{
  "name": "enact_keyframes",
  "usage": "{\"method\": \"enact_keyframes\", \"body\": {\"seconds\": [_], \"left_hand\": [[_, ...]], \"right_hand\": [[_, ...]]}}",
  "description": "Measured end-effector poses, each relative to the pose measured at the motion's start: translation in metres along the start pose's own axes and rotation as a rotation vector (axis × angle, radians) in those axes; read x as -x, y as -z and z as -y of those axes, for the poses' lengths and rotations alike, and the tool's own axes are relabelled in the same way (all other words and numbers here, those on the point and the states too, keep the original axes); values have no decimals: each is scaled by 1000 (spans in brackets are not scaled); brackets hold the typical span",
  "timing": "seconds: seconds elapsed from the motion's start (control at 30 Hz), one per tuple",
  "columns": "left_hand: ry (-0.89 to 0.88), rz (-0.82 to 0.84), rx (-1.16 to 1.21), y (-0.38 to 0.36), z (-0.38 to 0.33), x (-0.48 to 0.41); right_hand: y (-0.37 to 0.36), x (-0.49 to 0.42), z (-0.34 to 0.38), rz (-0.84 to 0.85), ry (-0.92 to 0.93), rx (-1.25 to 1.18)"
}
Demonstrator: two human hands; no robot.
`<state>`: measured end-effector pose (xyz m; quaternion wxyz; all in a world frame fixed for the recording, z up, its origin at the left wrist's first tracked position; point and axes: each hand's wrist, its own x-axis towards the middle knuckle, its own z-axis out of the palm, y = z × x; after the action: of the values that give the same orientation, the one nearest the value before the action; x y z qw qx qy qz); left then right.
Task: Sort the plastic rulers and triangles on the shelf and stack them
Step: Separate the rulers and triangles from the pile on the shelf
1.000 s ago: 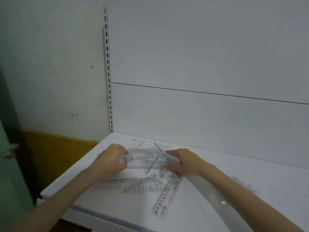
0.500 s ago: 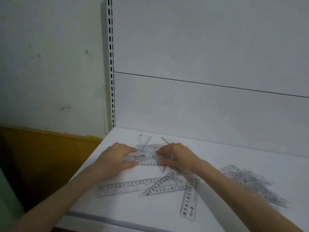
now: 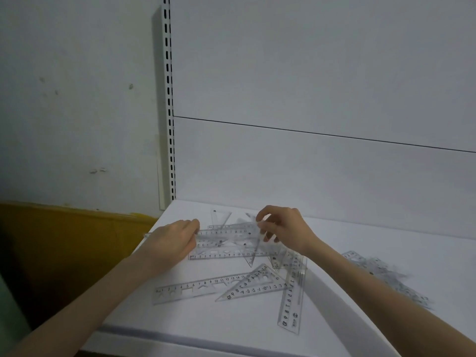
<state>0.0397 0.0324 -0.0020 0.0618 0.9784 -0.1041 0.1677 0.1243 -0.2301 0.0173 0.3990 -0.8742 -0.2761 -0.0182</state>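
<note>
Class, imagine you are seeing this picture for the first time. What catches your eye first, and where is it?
First, the left hand and right hand meet at the middle of the white shelf, each gripping an end of a clear ruler. In front of them lies a see-through jumble: a long ruler with a triangle overlapping its right end. A blurred second heap lies farther right.
</note>
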Motion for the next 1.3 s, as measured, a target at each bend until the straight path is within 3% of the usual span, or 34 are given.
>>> {"method": "enact_keyframes", "body": {"seconds": [0.13, 0.27, 0.4, 0.53, 0.67, 0.73, 1.03, 1.13, 1.2, 1.3], "left_hand": [[56, -90, 33, 15, -5, -2], [54, -117, 218, 15, -15, -16], [-22, -64, 458, 5, -55, -46], [-185, -41, 553, -4, -119, -81], [-267, -14, 574, -13, -182, -100], [-247, 16, 603, -18, -202, -104], [-155, 69, 578, -32, -176, -97], [-139, 75, 567, -33, -158, -94], [-149, 79, 559, -35, -153, -93], [-193, 71, 540, -36, -156, -94]], "right_hand": [[15, 7, 11, -34, -105, -213], [36, 22, 9, -49, -195, -234], [68, 59, -7, -45, -342, -319], [114, 115, -29, -97, -425, -369], [148, 177, -53, -218, -467, -203], [160, 195, -62, -262, -477, -7], [126, 158, -81, -21, -455, 296], [106, 143, -89, 64, -377, 587], [96, 141, -93, 77, -319, 710], [97, 145, -95, -4, -296, 691]]}}
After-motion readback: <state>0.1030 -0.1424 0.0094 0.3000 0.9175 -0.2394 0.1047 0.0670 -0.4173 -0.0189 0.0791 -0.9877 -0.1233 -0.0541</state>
